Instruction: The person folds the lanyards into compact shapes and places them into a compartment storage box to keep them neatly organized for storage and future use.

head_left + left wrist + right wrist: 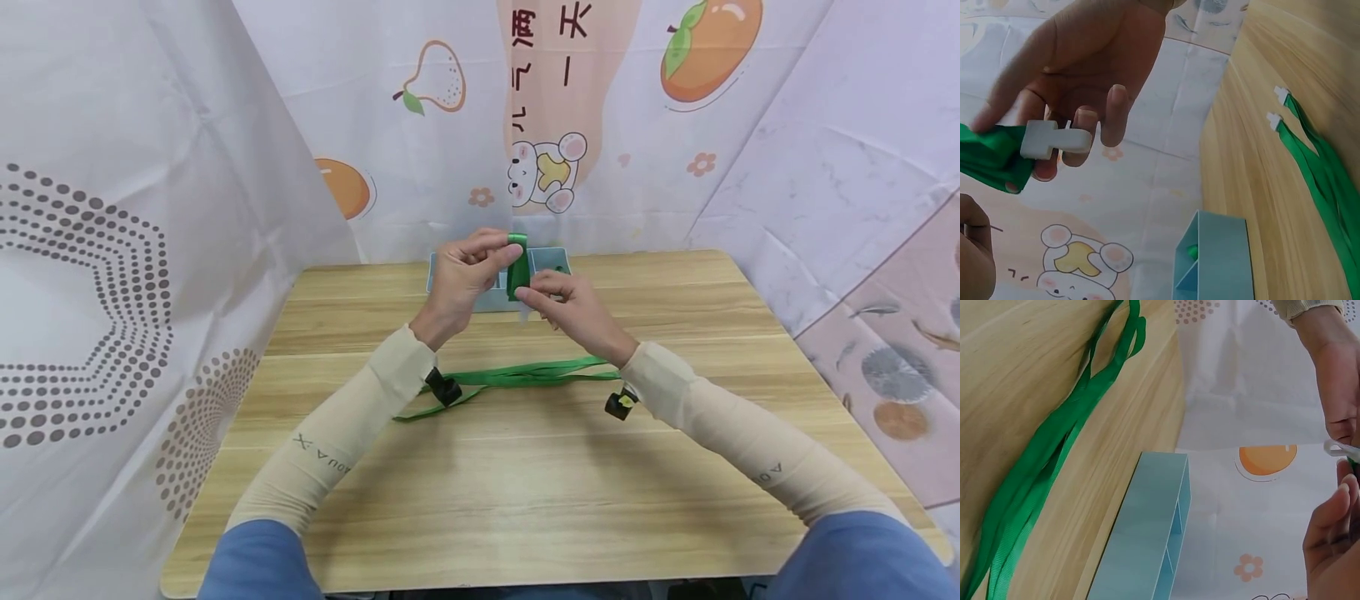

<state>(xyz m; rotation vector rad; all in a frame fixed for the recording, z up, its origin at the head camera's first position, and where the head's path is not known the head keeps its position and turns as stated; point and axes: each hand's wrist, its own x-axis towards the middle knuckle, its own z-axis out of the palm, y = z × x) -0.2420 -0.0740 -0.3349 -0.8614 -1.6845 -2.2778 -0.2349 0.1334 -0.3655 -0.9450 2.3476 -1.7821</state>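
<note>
A folded green lanyard [517, 275] hangs between my two hands, above the table. My left hand [467, 268] pinches its upper fold between thumb and fingers. Lower down, my right hand [573, 308] pinches the other end with its thumb. In the left wrist view, a white plastic clip [1054, 140] sticks out from the green band, against the right hand's fingers. Under the forearms, more green lanyards [517, 375] lie stretched across the table, with white clips [1277, 120] at one end.
A light blue divided box [491, 302] stands at the table's back edge, behind the hands, with something green [1193, 252] inside. The wooden table [510, 500] ends at a printed cloth backdrop [435, 183]. Small black cameras [444, 387] hang beneath the wrists.
</note>
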